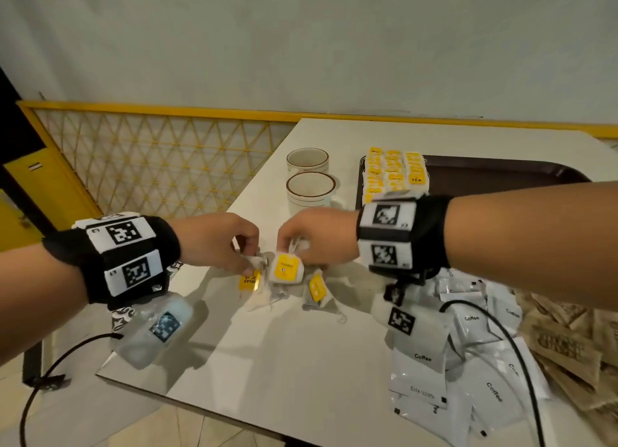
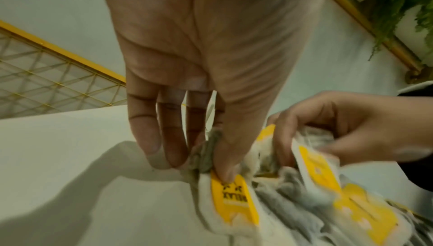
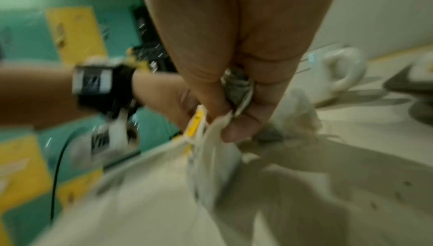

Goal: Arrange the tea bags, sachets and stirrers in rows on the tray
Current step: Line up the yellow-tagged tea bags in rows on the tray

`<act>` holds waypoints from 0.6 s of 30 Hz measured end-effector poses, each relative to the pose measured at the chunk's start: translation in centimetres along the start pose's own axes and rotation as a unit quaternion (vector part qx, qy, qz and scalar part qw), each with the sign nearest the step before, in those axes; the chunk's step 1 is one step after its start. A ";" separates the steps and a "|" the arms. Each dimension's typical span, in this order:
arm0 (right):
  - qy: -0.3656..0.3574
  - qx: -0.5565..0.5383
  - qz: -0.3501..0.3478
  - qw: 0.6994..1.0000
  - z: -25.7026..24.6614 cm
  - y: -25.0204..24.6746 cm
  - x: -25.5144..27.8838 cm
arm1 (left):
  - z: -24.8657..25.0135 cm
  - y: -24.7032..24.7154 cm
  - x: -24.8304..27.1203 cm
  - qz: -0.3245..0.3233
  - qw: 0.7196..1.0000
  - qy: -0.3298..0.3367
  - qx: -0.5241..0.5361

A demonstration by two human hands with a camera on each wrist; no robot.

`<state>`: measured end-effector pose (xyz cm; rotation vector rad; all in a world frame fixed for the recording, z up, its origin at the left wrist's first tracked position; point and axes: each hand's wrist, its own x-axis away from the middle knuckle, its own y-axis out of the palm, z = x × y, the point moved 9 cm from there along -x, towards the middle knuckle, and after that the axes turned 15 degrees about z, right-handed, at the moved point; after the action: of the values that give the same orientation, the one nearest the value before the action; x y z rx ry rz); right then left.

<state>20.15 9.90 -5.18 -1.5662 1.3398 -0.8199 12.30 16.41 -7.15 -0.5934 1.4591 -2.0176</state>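
Observation:
A small heap of tea bags with yellow tags lies on the white table between my hands. My left hand pinches one tea bag at the heap's left side, its thumb on the yellow tag. My right hand grips another tea bag, lifted slightly above the heap, with its yellow label facing me. The right wrist view is blurred and shows the held tea bag in that hand's fingers. The dark brown tray at the back right holds rows of tea bags at its left end.
Two white cups stand left of the tray. White coffee sachets and brown sachets are piled at the right front. The table's left edge is close to my left wrist; a yellow lattice railing is beyond.

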 end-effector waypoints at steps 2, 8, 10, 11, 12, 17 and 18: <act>0.066 -0.129 0.009 0.989 0.8 -1.8 0.2 | -0.3 -0.8 0.1 0.017 1.000 -0.004 0.025; 0.137 -0.170 0.057 0.974 3.6 -5.3 0.9 | -0.6 -3.8 0.9 0.044 0.978 -0.026 0.203; 0.111 -0.045 0.048 0.992 4.2 -4.7 0.6 | 0.1 -3.5 1.4 0.033 0.974 -0.015 0.225; 0.085 0.031 0.041 0.995 4.0 -4.3 0.5 | 0.6 -3.3 1.6 0.022 0.974 -0.009 0.226; 0.061 0.088 0.033 0.994 3.9 -3.6 0.5 | 1.3 -2.8 1.8 0.007 0.974 0.001 0.225; -0.004 0.064 -0.058 0.996 1.8 1.4 1.2 | 3.4 -0.3 2.3 -0.033 0.992 0.045 0.117; -0.024 0.074 -0.077 0.994 1.6 2.3 1.2 | 3.6 0.0 2.4 -0.035 0.994 0.049 0.086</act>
<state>20.89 8.97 -8.02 -1.5753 1.1092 -0.9474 12.84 12.23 -5.98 -0.4849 1.3196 -2.2284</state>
